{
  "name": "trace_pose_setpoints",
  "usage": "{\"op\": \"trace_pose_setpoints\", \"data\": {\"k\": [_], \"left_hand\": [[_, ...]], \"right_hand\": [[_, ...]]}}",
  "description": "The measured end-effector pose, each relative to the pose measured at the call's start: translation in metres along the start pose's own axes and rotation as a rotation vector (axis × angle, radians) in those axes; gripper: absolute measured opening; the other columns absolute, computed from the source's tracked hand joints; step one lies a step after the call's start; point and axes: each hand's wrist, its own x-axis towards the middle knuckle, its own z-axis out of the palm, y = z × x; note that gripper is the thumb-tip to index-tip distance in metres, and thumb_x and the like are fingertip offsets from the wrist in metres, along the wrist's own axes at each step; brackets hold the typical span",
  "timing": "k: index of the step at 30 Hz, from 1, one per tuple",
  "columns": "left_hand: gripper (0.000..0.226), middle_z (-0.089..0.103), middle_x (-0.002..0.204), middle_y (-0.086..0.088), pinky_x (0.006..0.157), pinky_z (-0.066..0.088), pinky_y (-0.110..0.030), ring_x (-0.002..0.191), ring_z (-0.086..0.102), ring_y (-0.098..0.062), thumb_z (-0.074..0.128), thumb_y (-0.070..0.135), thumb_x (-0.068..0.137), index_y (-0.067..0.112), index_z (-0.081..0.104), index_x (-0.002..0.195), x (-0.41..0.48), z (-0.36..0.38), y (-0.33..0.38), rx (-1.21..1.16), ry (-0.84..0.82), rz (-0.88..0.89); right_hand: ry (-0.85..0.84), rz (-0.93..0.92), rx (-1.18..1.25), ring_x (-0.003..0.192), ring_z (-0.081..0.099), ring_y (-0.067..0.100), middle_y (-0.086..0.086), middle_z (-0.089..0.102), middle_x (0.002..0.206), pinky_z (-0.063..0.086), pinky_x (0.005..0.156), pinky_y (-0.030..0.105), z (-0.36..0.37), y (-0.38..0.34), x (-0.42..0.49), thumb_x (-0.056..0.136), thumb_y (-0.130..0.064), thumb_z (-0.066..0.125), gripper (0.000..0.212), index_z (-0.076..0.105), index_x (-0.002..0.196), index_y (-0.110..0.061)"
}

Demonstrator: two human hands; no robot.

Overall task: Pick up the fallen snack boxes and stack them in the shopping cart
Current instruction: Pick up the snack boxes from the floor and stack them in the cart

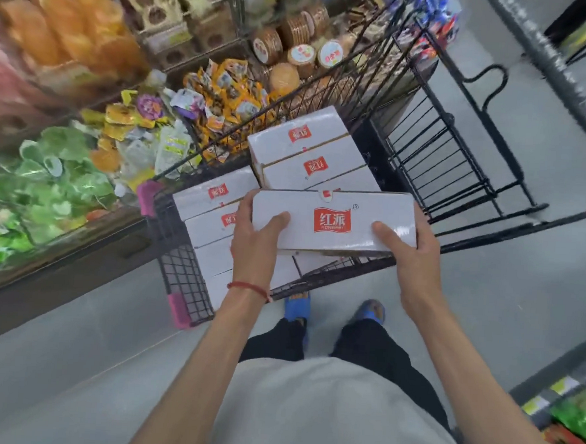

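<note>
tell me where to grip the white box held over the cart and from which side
Grip the white box by its two short ends, one hand from each side, as the left hand and right hand do, thumbs on the top face. It is long and flat, broad face up, so end grips should keep it level for setting onto the stacked boxes in the shopping cart.

Head-worn wide-angle view, looking steeply down, close over the shopping cart (185, 284)
</note>
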Motion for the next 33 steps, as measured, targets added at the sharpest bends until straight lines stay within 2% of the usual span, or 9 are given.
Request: {"op": "trace_pose_setpoints", "data": {"k": [3,8,11,14,17,21,25,30,33], "left_hand": [[0.044,0.062,0.123,0.013,0.094,0.056,-0.031,0.114,0.063,-0.012,0.067,0.014,0.092,0.049,0.052,0.114,-0.005,0.018,-0.005,-0.018,0.065,-0.024],[0.046,0.050,0.110,0.033,0.063,0.050,-0.007,0.090,0.057,0.012,0.063,0.011,0.096,0.033,0.047,0.133,-0.022,0.052,-0.011,-0.028,0.210,-0.035],[0.048,0.058,0.123,0.016,0.070,0.054,-0.010,0.106,0.061,-0.003,0.064,0.011,0.095,0.027,0.048,0.139,-0.030,0.073,-0.023,-0.023,0.289,-0.077],[0.050,0.060,0.128,0.006,0.076,0.053,-0.012,0.114,0.060,-0.013,0.064,0.014,0.096,0.024,0.048,0.142,-0.033,0.091,-0.034,-0.024,0.316,-0.122],[0.042,0.061,0.114,0.010,0.064,0.048,-0.006,0.105,0.060,-0.008,0.063,0.011,0.096,0.026,0.050,0.133,-0.030,0.101,-0.045,-0.044,0.348,-0.191],[0.040,0.062,0.109,0.011,0.067,0.045,-0.011,0.093,0.059,-0.001,0.066,0.012,0.093,0.030,0.051,0.125,-0.017,0.105,-0.063,-0.020,0.376,-0.262],[0.043,0.067,0.117,0.002,0.074,0.051,-0.018,0.103,0.063,-0.015,0.069,0.011,0.091,0.020,0.057,0.131,0.003,0.097,-0.083,0.035,0.330,-0.337],[0.043,0.067,0.119,0.000,0.084,0.052,-0.023,0.109,0.063,-0.019,0.072,0.009,0.089,0.019,0.059,0.129,0.030,0.090,-0.106,0.072,0.290,-0.417],[0.046,0.065,0.126,-0.002,0.088,0.052,-0.028,0.113,0.062,-0.021,0.071,0.010,0.090,0.020,0.055,0.132,0.044,0.092,-0.113,0.091,0.267,-0.451]], "right_hand": [[-0.071,0.046,-0.022,0.115,0.068,0.009,-0.009,0.072,0.125,0.056,0.091,0.022,-0.013,-0.002,0.023,0.091,-0.016,0.076,0.056,0.058,0.143,-0.025],[-0.238,0.085,-0.130,0.111,0.069,0.005,-0.012,0.073,0.122,0.057,0.088,0.022,-0.043,-0.001,0.058,0.092,-0.018,0.075,0.050,0.061,0.139,-0.028],[-0.342,0.125,-0.195,0.111,0.068,0.005,-0.011,0.073,0.123,0.056,0.083,0.017,-0.062,-0.003,0.079,0.092,-0.019,0.075,0.051,0.059,0.140,-0.026],[-0.421,0.153,-0.300,0.118,0.065,0.011,-0.010,0.070,0.127,0.056,0.093,0.028,-0.079,0.002,0.101,0.090,-0.024,0.078,0.057,0.056,0.142,-0.028],[-0.442,0.176,-0.400,0.115,0.060,0.004,-0.017,0.063,0.123,0.052,0.098,0.029,-0.086,0.006,0.113,0.086,-0.020,0.082,0.067,0.048,0.144,-0.025],[-0.479,0.249,-0.488,0.118,0.057,0.007,-0.014,0.059,0.125,0.051,0.107,0.039,-0.083,0.020,0.127,0.082,-0.017,0.085,0.076,0.041,0.143,-0.026],[-0.487,0.307,-0.539,0.122,0.055,0.015,-0.005,0.056,0.130,0.050,0.098,0.029,-0.070,0.032,0.141,0.083,-0.008,0.084,0.081,0.035,0.146,-0.020],[-0.511,0.360,-0.626,0.120,0.053,0.017,-0.001,0.052,0.132,0.050,0.100,0.031,-0.049,0.052,0.160,0.086,-0.007,0.080,0.083,0.027,0.148,-0.019],[-0.491,0.414,-0.631,0.119,0.053,0.019,0.000,0.050,0.131,0.051,0.084,0.023,-0.039,0.060,0.169,0.087,-0.007,0.079,0.082,0.025,0.148,-0.018]]}}
